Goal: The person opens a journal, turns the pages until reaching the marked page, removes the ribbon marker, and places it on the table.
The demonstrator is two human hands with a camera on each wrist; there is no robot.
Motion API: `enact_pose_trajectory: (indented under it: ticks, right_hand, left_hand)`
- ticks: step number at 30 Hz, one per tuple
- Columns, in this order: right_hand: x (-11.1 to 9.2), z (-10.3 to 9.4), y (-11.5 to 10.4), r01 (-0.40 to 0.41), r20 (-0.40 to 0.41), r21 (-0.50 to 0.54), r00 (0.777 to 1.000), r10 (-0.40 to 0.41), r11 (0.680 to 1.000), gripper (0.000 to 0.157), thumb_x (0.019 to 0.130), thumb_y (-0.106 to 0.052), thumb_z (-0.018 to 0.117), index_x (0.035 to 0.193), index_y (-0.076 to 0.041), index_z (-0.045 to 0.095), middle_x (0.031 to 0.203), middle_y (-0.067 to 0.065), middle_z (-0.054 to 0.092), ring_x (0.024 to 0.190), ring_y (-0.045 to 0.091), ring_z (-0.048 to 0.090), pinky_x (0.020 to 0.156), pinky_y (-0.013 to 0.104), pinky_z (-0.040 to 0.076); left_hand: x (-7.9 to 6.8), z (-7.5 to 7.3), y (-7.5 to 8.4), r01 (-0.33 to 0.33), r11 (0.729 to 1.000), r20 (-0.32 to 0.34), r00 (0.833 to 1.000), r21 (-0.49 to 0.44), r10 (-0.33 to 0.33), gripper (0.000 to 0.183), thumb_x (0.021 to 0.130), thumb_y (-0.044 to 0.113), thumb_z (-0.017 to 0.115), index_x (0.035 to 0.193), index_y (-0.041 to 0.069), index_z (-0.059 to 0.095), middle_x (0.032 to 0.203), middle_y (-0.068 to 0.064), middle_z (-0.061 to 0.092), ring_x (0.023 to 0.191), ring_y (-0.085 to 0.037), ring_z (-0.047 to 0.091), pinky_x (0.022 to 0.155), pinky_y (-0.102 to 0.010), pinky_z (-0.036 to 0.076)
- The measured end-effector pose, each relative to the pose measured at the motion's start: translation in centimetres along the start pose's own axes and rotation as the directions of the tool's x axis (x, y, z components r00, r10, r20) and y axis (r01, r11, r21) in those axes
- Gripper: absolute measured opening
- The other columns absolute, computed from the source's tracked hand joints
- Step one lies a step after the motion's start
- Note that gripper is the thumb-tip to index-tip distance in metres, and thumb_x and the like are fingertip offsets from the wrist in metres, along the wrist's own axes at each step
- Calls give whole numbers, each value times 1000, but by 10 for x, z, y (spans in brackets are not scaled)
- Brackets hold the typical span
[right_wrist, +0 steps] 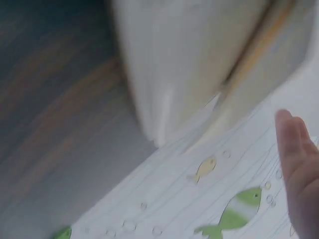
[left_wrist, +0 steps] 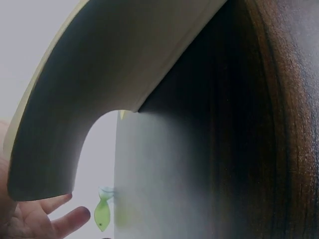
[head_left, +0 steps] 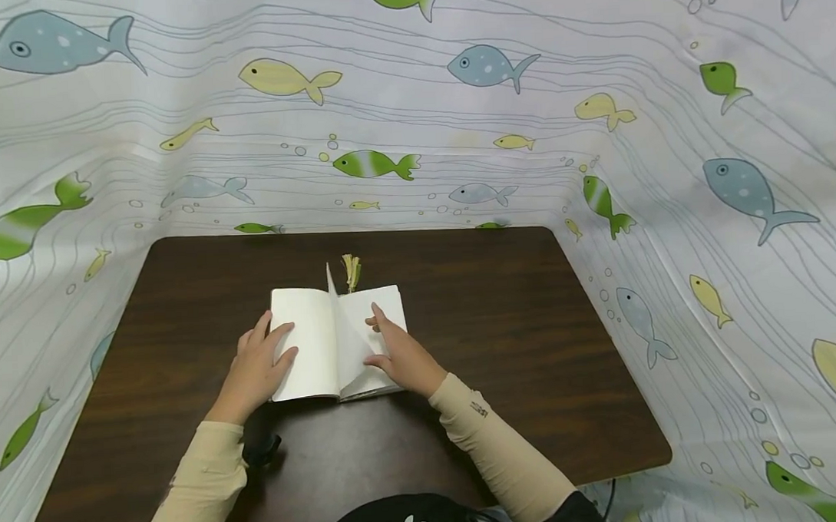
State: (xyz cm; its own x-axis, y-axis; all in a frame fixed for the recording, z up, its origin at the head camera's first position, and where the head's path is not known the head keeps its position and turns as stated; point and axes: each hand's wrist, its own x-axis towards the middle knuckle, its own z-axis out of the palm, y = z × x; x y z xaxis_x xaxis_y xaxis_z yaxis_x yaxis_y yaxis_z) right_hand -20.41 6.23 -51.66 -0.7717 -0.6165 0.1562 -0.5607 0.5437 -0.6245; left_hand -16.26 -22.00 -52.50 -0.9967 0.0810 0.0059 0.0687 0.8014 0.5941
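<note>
An open book [head_left: 305,342] with blank white pages lies on the brown table. From its middle a loose page [head_left: 350,344] stands up, partway between the two sides. My left hand [head_left: 256,366] rests at the left page's outer edge, fingers spread. Over the right page, my right hand [head_left: 407,357] has its fingers extended and its thumb towards the raised page; whether it touches that page I cannot tell. The left wrist view has the curved pages [left_wrist: 99,64] in front of part of the left hand [left_wrist: 37,219]. Blurred book pages [right_wrist: 174,59] and the right hand's straight fingers [right_wrist: 291,144] show in the right wrist view.
A yellow tassel [head_left: 351,272] sticks out beyond the book's top edge. The wood-grain table [head_left: 503,327] extends around the book. A fish-patterned white cloth [head_left: 413,123] encloses its back and sides. A small black object [head_left: 262,449] is beside the left wrist.
</note>
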Motion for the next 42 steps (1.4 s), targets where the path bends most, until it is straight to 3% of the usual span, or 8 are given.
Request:
enact_pose_trajectory:
  ticks: [5,8,13,15,19,22,30,42]
  right_hand:
    - [8,13,-11,-5,159,167,987,-22,986,78,103,-24,62,162,-2,15,162,16,35,148,25,35,116,35,34]
    - [13,25,-13,38,244,118,967,-66,992,73,103,-29,60,161,-3,23,165,14,28,152,21,26,121,31,24]
    - [19,42,-15,73,348,53,933,-87,996,68,104,-35,57,160,-7,30,169,12,18,155,21,17,121,30,21]
    - [19,46,-13,71,368,22,927,-74,997,66,104,-38,55,160,-10,32,170,10,16,155,21,15,122,31,20]
    - [18,49,-7,84,384,-17,921,-71,996,63,105,-38,54,160,-13,34,170,6,14,155,17,14,122,30,20]
    - [18,47,-2,110,375,-40,923,-87,993,61,105,-33,55,159,-12,36,169,6,19,154,17,17,121,28,22]
    - [16,34,22,73,361,-258,932,26,963,61,103,-29,62,156,-10,40,165,12,29,153,26,26,121,43,26]
    - [-3,12,62,-31,338,-325,930,147,945,77,96,-36,70,158,-7,35,168,12,21,154,28,20,119,51,29]
  left_hand:
    - [-1,0,0,1,999,-3,1000,-48,-1,50,110,34,41,149,3,47,165,-28,14,141,-58,19,98,-81,25]
    - [-1,0,1,-15,996,-14,1000,-86,14,55,112,37,29,148,0,48,164,-30,15,141,-59,19,100,-80,25]
    - [1,-1,3,-17,978,-9,1000,-207,15,67,113,38,15,148,-15,38,165,-29,12,142,-60,15,105,-78,19]
    - [2,-2,2,7,971,7,1000,-239,-6,68,113,39,21,151,-17,28,165,-30,11,143,-60,14,107,-77,18]
    - [4,-1,0,49,975,46,998,-219,-40,78,108,33,49,157,-12,9,161,-37,14,140,-62,18,107,-75,23]
    - [3,0,-2,44,981,54,998,-190,-34,86,102,22,63,158,-10,7,159,-39,14,138,-63,21,106,-74,26]
    - [0,0,-7,8,989,62,998,-150,1,59,102,21,61,151,-3,39,162,-34,10,138,-65,17,101,-79,27]
    - [-2,3,-19,-4,991,100,995,-135,18,74,100,40,65,154,-1,37,164,-33,9,139,-65,17,98,-81,28]
